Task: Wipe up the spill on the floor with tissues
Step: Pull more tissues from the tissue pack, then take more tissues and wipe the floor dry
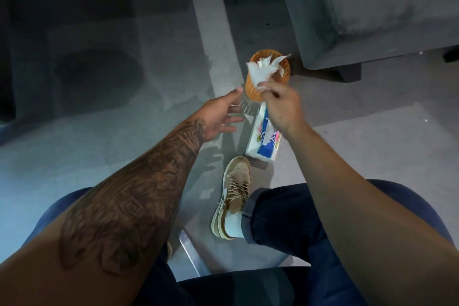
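Observation:
My right hand (280,104) pinches a crumpled white tissue (260,69) and holds it over the mouth of a small orange mesh bin (250,89) standing on the floor. To the left of the bin my left hand (221,117) hovers with its fingers spread and nothing in it. A white and blue tissue pack (263,141) lies on the grey floor just below my right hand, with a sheet sticking out of its slot. A darker, damp-looking patch (99,74) shows on the floor at the left; I cannot tell whether it is liquid or shadow.
A grey sofa (372,12) fills the upper right, its dark leg (347,72) close to the bin. My tan sneaker (233,191) rests on the floor near the pack. A metal chair leg (191,256) shows between my knees. A dark cabinet runs along the left edge.

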### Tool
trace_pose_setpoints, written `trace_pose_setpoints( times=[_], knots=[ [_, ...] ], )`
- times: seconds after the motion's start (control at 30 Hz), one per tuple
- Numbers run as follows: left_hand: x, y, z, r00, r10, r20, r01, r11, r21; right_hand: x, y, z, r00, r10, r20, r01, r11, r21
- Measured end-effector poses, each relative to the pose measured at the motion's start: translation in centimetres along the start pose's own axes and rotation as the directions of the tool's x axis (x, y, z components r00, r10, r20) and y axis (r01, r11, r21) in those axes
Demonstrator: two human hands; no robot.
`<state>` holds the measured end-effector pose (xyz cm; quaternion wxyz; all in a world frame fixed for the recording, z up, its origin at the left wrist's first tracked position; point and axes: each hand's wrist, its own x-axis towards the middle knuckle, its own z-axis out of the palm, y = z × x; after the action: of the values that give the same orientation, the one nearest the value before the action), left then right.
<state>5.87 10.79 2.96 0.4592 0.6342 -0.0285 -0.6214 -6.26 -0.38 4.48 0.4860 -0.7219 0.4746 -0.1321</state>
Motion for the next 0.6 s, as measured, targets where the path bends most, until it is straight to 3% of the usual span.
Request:
trace_pose_setpoints(
  times=[0.13,0.23,0.3,0.37,0.4,0.47,0.53,0.6],
  knots=[
    [0.5,-0.5,-0.3,0.998,-0.018,0.059,0.023,0.997,-0.075,-2.4,0.7,3.4,0.954,0.012,0.301,-0.007,1.000,-0.018],
    [1.0,-1.2,-0.7,0.982,-0.028,-0.186,0.016,0.997,-0.069,-3.6,1.6,5.0,0.922,0.049,0.383,-0.074,0.996,0.051],
    [1.2,-1.6,-1.3,0.947,-0.038,-0.318,0.019,0.998,-0.065,-3.4,2.4,5.2,0.944,0.107,0.312,-0.128,0.991,0.047],
    [1.5,-1.9,-1.7,0.927,-0.038,-0.373,0.023,0.999,-0.044,-1.9,4.6,4.9,0.976,0.196,0.096,-0.192,0.980,-0.053],
    [1.6,-1.9,-1.9,0.921,-0.037,-0.388,0.025,0.999,-0.036,-1.0,6.0,4.4,0.966,0.256,-0.022,-0.257,0.964,-0.072],
    [1.8,-2.1,-2.1,0.916,-0.035,-0.400,0.021,0.999,-0.039,1.0,9.3,3.3,0.880,0.452,-0.146,-0.457,0.890,0.000],
    [1.9,-2.3,-2.6,0.917,-0.025,-0.397,0.004,0.999,-0.053,2.6,12.6,3.0,0.794,0.602,-0.082,-0.604,0.797,0.006],
    [1.8,-2.5,-3.1,0.919,-0.027,-0.393,-0.003,0.997,-0.074,3.1,13.1,3.4,0.771,0.635,0.036,-0.633,0.772,-0.063]
  ],
)
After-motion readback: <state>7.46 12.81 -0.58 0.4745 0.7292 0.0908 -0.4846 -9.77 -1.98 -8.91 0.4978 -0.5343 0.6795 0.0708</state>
